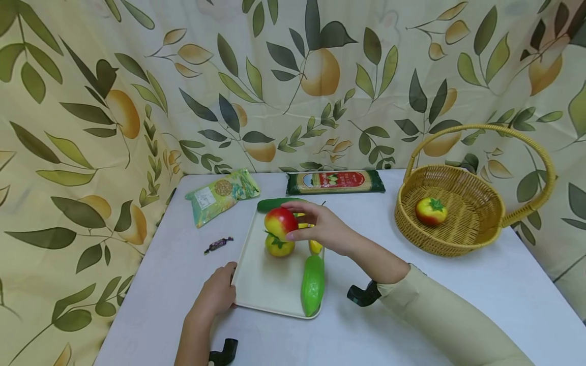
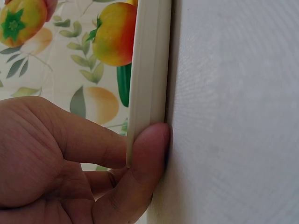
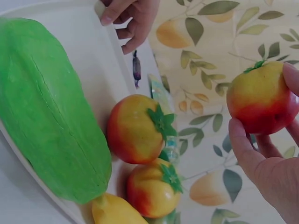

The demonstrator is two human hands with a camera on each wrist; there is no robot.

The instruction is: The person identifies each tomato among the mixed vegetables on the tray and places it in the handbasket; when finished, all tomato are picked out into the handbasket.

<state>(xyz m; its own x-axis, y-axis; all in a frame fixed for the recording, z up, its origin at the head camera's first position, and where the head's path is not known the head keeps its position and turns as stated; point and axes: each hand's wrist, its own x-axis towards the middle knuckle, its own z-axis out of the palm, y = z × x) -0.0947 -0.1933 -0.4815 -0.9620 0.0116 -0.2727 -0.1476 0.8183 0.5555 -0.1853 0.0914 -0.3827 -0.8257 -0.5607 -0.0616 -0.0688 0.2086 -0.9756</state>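
My left hand (image 1: 214,288) pinches the near left edge of a cream tray (image 1: 265,287), thumb on one side of the rim and fingers on the other. Above the tray, my right hand (image 1: 327,229) holds a red-and-yellow toy tomato (image 1: 283,221) between thumb and fingers. Two similar tomatoes lie on the tray in the right wrist view, a nearer one (image 3: 135,129) and a farther one (image 3: 153,189). A long green toy vegetable (image 1: 313,287) lies along the tray's right side, with a yellow piece (image 1: 316,247) beyond it. At the far end rests a cucumber (image 1: 274,204).
A wicker basket (image 1: 450,239) with a tall handle stands at right, one tomato (image 1: 431,211) inside. Behind the tray lie a green snack bag (image 1: 222,195) and a long dark packet (image 1: 335,182). A wrapped candy (image 1: 218,245) lies left of the tray. Patterned cloth hangs behind.
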